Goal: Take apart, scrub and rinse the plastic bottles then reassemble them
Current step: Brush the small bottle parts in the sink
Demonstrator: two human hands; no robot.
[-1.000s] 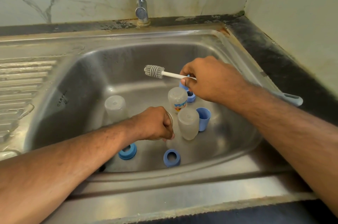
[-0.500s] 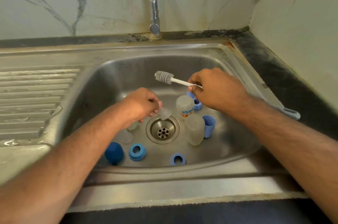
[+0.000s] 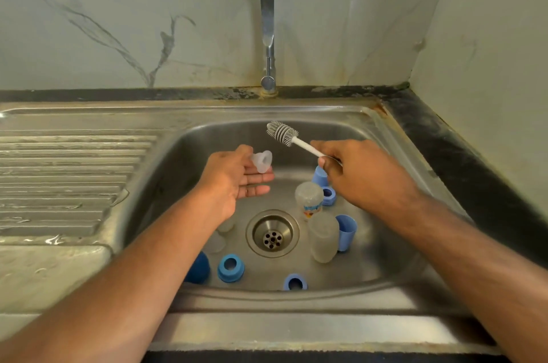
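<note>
My left hand [image 3: 234,181] is raised over the sink basin [image 3: 178,173] and pinches a clear silicone teat [image 3: 262,161] between thumb and fingers, with the other fingers straight. My right hand [image 3: 358,176] grips the white handle of a grey bottle brush [image 3: 281,132], whose head points up-left, close to the teat. Below lie two frosted bottles [image 3: 323,239] [image 3: 309,198], blue caps [image 3: 345,232] [image 3: 319,176] and blue collar rings [image 3: 230,268] [image 3: 294,282] [image 3: 328,195]. A dark blue cap [image 3: 199,269] shows beside my left forearm.
The drain [image 3: 272,233] sits in the middle of the basin. A tap [image 3: 268,36] stands at the back wall, with no water running. A ribbed draining board [image 3: 68,178] lies to the left and dark countertop [image 3: 462,161] to the right. More clear parts [image 3: 219,239] lie under my left wrist.
My left hand has lifted the clear teat from the basin floor up toward the brush. My right hand has stayed over the right of the basin, tilting the brush head upward.
</note>
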